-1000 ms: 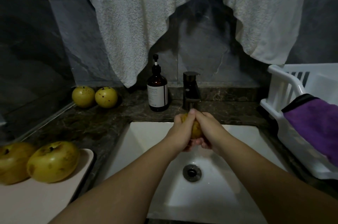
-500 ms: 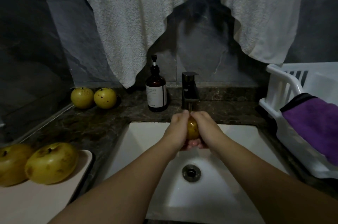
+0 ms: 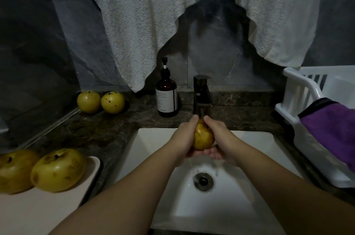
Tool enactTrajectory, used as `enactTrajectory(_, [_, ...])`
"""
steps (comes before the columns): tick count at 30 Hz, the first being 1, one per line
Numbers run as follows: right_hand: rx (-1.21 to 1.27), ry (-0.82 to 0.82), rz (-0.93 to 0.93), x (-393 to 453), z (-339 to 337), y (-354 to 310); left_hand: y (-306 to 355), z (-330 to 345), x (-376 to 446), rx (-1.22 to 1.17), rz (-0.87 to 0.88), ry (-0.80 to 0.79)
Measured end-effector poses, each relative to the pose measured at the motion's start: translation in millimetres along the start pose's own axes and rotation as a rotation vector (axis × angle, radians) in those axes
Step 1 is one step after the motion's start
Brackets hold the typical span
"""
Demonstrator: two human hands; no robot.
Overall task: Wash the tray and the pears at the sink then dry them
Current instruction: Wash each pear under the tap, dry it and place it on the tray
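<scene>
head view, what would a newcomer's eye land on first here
Most likely the yellow pear at the centre, gripped between the left hand and right hand under the running faucet over the white sink. Next, two pears on the tray at lower left, and the purple cloth draped over the white basket at right.
</scene>
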State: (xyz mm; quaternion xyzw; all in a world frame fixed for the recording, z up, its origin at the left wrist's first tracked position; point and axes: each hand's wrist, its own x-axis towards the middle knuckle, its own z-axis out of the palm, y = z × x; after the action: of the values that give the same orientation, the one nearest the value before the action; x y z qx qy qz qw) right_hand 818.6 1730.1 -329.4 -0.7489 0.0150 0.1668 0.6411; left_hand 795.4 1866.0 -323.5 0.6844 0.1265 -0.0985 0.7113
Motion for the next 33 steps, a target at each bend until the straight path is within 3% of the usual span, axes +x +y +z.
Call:
enactTrajectory(3, [0.039,0.002,0.061,-0.7,2.9,-2.2,-1.6,4.3,0.7,0.115,0.097,0.072])
enactTrajectory(8, [0.068,0.020,0.043,-0.6,-0.7,-3.5,1.7,0.6,-2.5,0.029,-0.084,0.070])
enactTrajectory(13, [0.074,0.066,0.128,0.9,10.4,-5.2,1.4,6.2,5.8,0.116,0.102,0.206])
enactTrajectory(17, [0.200,0.021,0.138,-2.1,11.4,-6.0,-1.6,5.4,1.2,0.142,-0.041,0.100])
enactTrajectory(21, [-0.046,0.020,0.187,-3.9,8.0,2.1,-5.7,6.0,2.2,0.351,0.091,0.124])
enactTrajectory(26, [-0.120,0.099,-0.155,-0.4,13.8,-1.8,2.9,2.5,5.3,0.146,0.076,0.089])
enactTrajectory(31, [0.183,-0.056,0.132,-6.3,12.5,-0.3,-4.4,2.0,7.8,0.294,0.272,0.139])
enactTrajectory(33, [0.140,-0.001,0.030,-4.3,12.2,-1.4,-3.3,2.0,7.8,0.224,0.211,0.102])
